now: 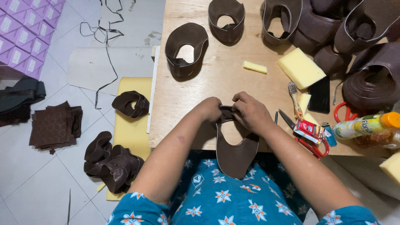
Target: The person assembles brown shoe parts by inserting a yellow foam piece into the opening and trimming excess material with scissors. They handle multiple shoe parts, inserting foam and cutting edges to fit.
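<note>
Head view: left hand (209,109) and right hand (251,111) both gripping, pinching far end of brown leather piece (236,152) at near table edge (175,139), near end hanging over lap.

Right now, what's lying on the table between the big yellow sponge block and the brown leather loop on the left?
In the head view, a small yellow foam strip lies on bare wood between the yellow sponge block and the brown leather loop.
</note>
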`<state>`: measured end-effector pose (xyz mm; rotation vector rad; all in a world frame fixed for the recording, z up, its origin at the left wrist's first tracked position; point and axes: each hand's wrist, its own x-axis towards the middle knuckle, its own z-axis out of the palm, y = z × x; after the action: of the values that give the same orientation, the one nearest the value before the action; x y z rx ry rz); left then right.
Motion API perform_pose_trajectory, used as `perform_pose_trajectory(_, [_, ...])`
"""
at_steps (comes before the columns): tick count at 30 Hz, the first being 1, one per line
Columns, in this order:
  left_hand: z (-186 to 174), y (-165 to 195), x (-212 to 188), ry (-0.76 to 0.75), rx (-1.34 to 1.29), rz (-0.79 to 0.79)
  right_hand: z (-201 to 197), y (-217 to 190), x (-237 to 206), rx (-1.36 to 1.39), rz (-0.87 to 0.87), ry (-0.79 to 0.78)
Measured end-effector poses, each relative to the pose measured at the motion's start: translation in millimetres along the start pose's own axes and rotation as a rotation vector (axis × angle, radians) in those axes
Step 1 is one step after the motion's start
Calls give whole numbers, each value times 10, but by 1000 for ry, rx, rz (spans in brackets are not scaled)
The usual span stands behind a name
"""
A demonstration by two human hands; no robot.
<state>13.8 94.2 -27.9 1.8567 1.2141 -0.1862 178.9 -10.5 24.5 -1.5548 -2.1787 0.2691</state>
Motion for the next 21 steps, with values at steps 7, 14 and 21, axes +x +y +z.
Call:
perform_pose_trajectory(7, [-77,144,-264,25,-55,-18,-37,53,6,127,-107,-40])
perform_pose_trajectory(14, [-78,282,-616,338,90,356,22,168,-47,226,0,-55])
perform_pose_trajectory(21, [-14,172,-731,446,180,551,75,322,-50,402,30,-77])
